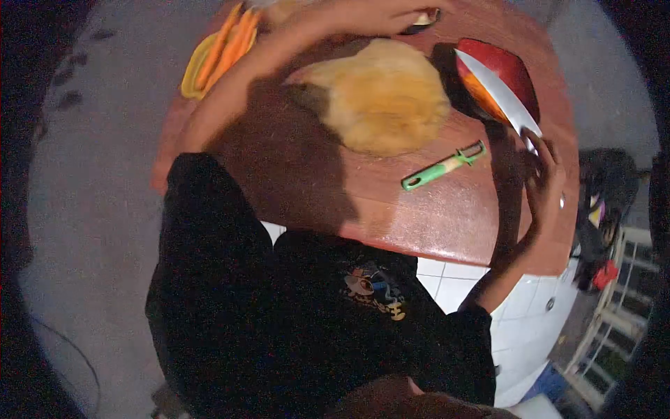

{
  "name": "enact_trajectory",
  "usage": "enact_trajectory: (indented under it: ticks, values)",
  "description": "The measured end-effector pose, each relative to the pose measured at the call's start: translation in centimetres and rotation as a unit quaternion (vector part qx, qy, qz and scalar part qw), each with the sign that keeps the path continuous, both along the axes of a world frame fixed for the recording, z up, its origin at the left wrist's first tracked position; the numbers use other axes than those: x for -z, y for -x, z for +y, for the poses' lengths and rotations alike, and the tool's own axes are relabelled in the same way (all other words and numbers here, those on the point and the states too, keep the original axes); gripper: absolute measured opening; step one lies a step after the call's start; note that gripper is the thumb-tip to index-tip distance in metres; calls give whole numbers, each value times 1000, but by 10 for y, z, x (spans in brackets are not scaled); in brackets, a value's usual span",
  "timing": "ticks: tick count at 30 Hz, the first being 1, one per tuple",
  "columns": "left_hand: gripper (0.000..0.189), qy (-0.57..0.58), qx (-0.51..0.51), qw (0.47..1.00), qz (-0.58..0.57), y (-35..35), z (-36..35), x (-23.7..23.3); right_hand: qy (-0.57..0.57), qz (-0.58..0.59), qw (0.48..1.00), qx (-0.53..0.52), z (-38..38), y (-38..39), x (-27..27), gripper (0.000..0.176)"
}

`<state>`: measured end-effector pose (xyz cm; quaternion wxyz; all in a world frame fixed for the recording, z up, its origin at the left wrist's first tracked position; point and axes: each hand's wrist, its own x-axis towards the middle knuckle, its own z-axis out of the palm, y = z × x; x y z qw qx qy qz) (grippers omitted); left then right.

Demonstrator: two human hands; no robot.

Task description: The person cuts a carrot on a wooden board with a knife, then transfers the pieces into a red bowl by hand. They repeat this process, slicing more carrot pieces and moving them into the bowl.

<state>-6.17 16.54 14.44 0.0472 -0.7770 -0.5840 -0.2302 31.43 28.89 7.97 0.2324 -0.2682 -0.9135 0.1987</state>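
My right hand (546, 171) is closed on the handle of a kitchen knife (499, 91), whose wide blade points up and to the left. The blade lies over a red bowl (497, 57) with something orange inside. Reaching across the table, my left hand (387, 15) is at the top edge, partly cut off. Its fingers are at a small dark thing with a pale part (422, 22), which I cannot make out. Between my hands lies a yellowish, blurred cutting board (384, 98). A green peeler (443, 167) rests on the table below it.
The reddish-brown table (300, 167) has a curved edge. Several long orange carrots (230, 45) lie in a yellow tray (190, 78) at the upper left, beside my left arm. White tiles (453, 279) show below the table. A metal rack (621, 293) stands at the right.
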Motion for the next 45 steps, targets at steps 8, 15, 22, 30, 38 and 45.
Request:
enact_trajectory:
  ticks: [8, 15, 22, 30, 38, 45]
  values:
    - [36, 161, -272, 929, -194, 89, -182, 135, 15, -24, 1000, -6, -13, 7, -10, 47]
    - [29, 89, -469, 874, -91, -39, -210, 58, -27, -47, 998, -36, -11, 15, -7, 60]
    - [29, 71, -381, 922, -24, -37, -185, 44, 2, -9, 1000, 5, -14, 11, -9, 59]
    - [58, 102, -246, 912, -311, -14, -134, 76, -16, 42, 994, 99, -4, -3, -4, 42]
    - [54, 35, -1, 965, -261, -101, 48, 28, -114, 64, 983, 126, 6, -12, -3, 43]
    - [42, -91, -1, 975, -203, -88, 67, 60, -113, 114, 979, 127, 12, -12, 0, 53]
